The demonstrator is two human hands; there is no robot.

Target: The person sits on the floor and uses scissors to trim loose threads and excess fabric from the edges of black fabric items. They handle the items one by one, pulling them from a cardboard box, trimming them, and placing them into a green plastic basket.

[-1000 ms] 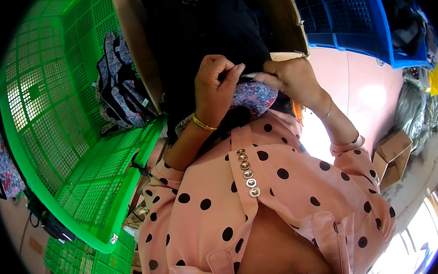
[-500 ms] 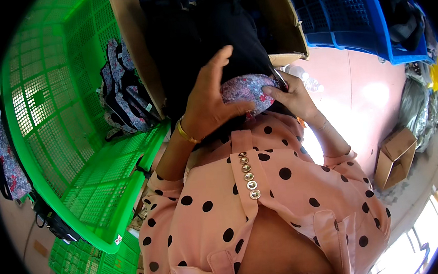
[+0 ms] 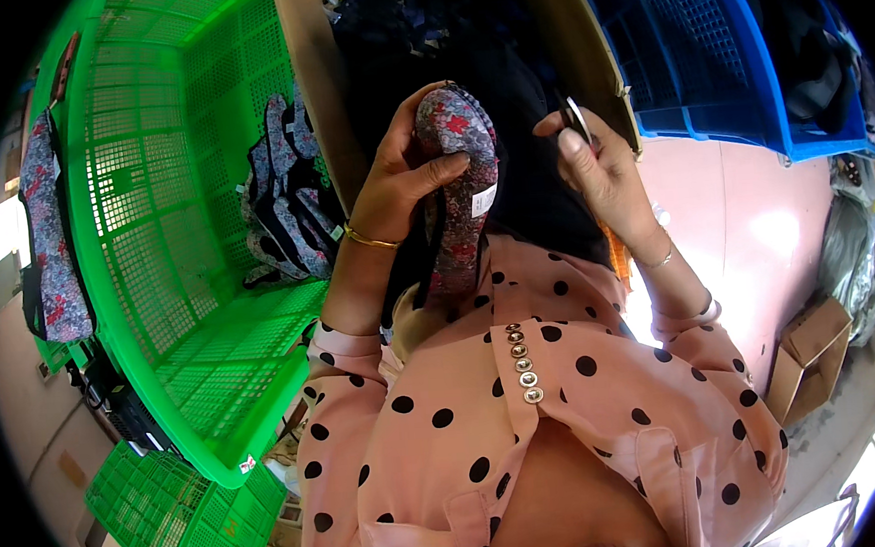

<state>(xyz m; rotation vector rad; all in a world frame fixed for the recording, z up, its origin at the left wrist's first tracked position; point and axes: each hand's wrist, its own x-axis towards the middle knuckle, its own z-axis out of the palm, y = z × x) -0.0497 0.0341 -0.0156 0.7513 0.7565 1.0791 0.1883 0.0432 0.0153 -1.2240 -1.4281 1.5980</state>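
My left hand [image 3: 406, 175] is closed around a floral fabric piece [image 3: 459, 212], grey with red flowers. The piece is long and padded-looking, round at its top end, with a small white label on its side. My left thumb presses across its front. At the right, apart from the fabric, my right hand [image 3: 604, 178] grips small snips [image 3: 576, 120] with a shiny metal blade. Their handle is mostly hidden in my fingers. Behind both hands, black cloth [image 3: 521, 158] fills the near part of a cardboard box.
The cardboard box [image 3: 594, 53] stands ahead, with dark scraps inside. On the left is a green crate [image 3: 152, 361] holding several floral pieces [image 3: 289, 212]; another floral piece [image 3: 55, 237] hangs over its outer edge. A blue crate [image 3: 719, 121] and a small carton [image 3: 809, 361] are at the right.
My left hand has taken hold of the floral piece and turned it upright, its label now showing. My right hand has let go of the fabric and moved right, still with the snips.
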